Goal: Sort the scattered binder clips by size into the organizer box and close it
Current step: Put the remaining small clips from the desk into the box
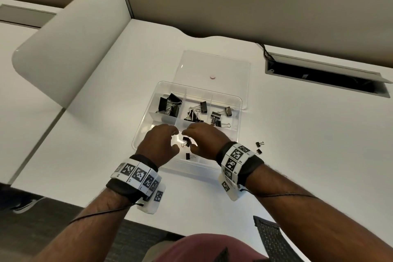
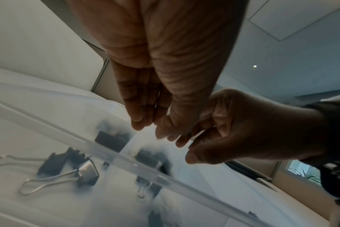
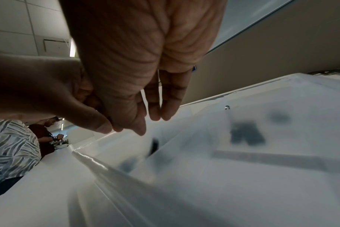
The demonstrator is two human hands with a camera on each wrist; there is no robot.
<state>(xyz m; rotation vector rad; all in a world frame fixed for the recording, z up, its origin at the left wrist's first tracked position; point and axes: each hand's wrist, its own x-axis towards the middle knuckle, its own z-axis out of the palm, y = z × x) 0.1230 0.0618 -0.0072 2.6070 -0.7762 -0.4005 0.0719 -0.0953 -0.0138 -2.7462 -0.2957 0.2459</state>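
Observation:
The clear organizer box (image 1: 142,132) lies on the white desk with its lid (image 1: 212,64) folded open behind it. Its far row holds large black clips (image 1: 169,105), medium clips (image 1: 196,112) and smaller clips (image 1: 220,117). Small clips (image 1: 186,141) lie in the near compartment, and the left wrist view shows them close up as small clips (image 2: 68,167). My left hand (image 1: 176,140) and right hand (image 1: 188,138) hover side by side over that compartment. Their fingers hang relaxed and hold nothing, as the left hand (image 2: 149,129) and right hand (image 3: 147,124) show from below. Two tiny clips (image 1: 259,148) lie on the desk right of the box.
A curved white divider panel (image 1: 70,44) rises at the left. A recessed cable tray (image 1: 325,74) with a black cord sits at the back right. A dark mesh chair edge (image 1: 274,240) is near my right forearm. Other people (image 3: 14,145) sit far off.

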